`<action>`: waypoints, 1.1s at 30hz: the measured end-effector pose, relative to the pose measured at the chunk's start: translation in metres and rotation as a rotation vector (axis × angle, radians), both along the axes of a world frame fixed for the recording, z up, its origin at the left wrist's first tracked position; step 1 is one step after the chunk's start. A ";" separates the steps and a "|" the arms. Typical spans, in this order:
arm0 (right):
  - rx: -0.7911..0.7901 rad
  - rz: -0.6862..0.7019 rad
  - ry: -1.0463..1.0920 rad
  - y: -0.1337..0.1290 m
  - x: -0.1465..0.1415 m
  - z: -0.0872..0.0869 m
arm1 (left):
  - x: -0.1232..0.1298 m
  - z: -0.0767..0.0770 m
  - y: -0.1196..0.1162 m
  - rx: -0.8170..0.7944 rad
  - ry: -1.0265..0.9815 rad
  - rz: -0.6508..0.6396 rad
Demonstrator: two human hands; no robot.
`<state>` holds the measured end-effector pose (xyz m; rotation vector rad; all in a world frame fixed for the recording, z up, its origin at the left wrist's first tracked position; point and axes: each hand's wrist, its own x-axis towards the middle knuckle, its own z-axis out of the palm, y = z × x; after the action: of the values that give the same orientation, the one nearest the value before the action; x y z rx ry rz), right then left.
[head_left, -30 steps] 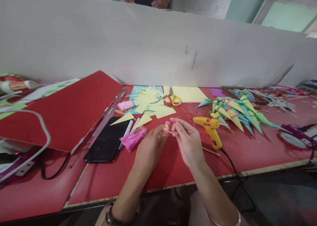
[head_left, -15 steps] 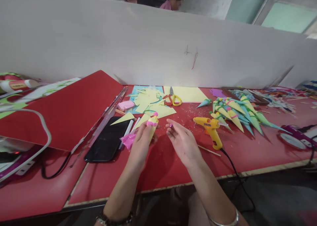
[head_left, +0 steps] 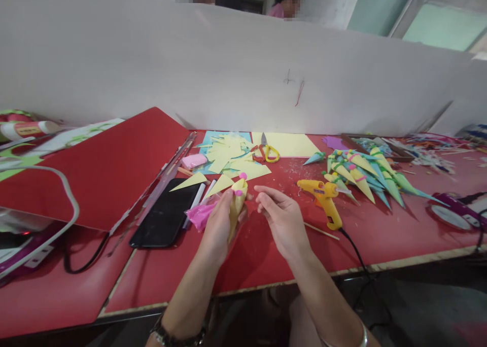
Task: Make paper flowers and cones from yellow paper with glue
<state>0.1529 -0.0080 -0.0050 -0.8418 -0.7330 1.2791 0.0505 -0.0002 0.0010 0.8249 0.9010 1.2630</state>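
Observation:
My left hand [head_left: 218, 224] is wrapped round a yellow paper cone [head_left: 237, 205]. One pink ball sits on the cone's top, and another pink lump is on its side below. Just to the right, apart from the cone, my right hand [head_left: 283, 220] has thumb and fingers brought together. Whatever is between those fingertips is hidden. Beside my left hand lies a bright pink lump in a clear plastic bag [head_left: 201, 216]. A yellow glue gun [head_left: 321, 197] rests on the red table to the right of my right hand.
Finished-looking paper cones [head_left: 365, 172] are heaped at the right. Scissors [head_left: 265, 150] lie by yellow paper scraps [head_left: 228, 151] at the back. A black phone [head_left: 167, 217] lies left, near a red board [head_left: 114, 174]. A white partition [head_left: 228, 68] stands behind; people are beyond it.
The cone has turned and shifted slightly right in my left hand. My right hand's fingers have closed together; the small pink bit seen at them earlier no longer shows.

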 end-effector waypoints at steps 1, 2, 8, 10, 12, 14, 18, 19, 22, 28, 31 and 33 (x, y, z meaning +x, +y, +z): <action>-0.007 0.001 -0.001 0.000 0.000 -0.001 | 0.000 0.001 0.000 -0.004 -0.011 -0.007; -0.010 0.007 -0.001 0.001 0.000 -0.001 | 0.000 0.001 0.000 -0.009 -0.026 -0.014; 0.068 0.020 -0.095 -0.002 0.001 -0.001 | -0.002 0.000 0.002 -0.086 -0.108 -0.044; 0.092 -0.015 -0.172 -0.002 0.001 -0.001 | -0.003 -0.001 0.003 -0.077 -0.141 -0.078; 0.100 -0.048 -0.223 -0.002 0.001 -0.001 | -0.003 -0.003 0.003 -0.070 -0.151 -0.101; 0.106 -0.056 -0.238 -0.002 0.001 -0.001 | -0.003 -0.004 0.004 -0.073 -0.142 -0.110; 0.122 -0.054 -0.243 -0.002 0.001 0.000 | -0.003 -0.007 0.004 -0.046 -0.130 -0.105; 0.122 -0.060 -0.261 -0.002 0.001 0.000 | -0.002 -0.007 0.004 -0.045 -0.117 -0.112; 0.126 -0.093 -0.318 -0.003 0.002 0.001 | 0.000 -0.007 0.003 -0.032 -0.093 -0.109; 0.135 -0.143 -0.339 -0.002 0.004 0.001 | 0.002 -0.004 0.002 -0.013 -0.073 -0.077; 0.147 -0.168 -0.371 -0.003 0.004 0.002 | 0.002 -0.005 0.002 -0.025 -0.032 -0.114; 0.150 -0.168 -0.376 -0.004 0.003 0.003 | 0.002 -0.006 0.002 -0.033 -0.039 -0.115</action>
<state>0.1560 -0.0118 -0.0021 -1.0110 -1.0195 0.9129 0.0530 0.0018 -0.0050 0.8117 0.8293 1.1573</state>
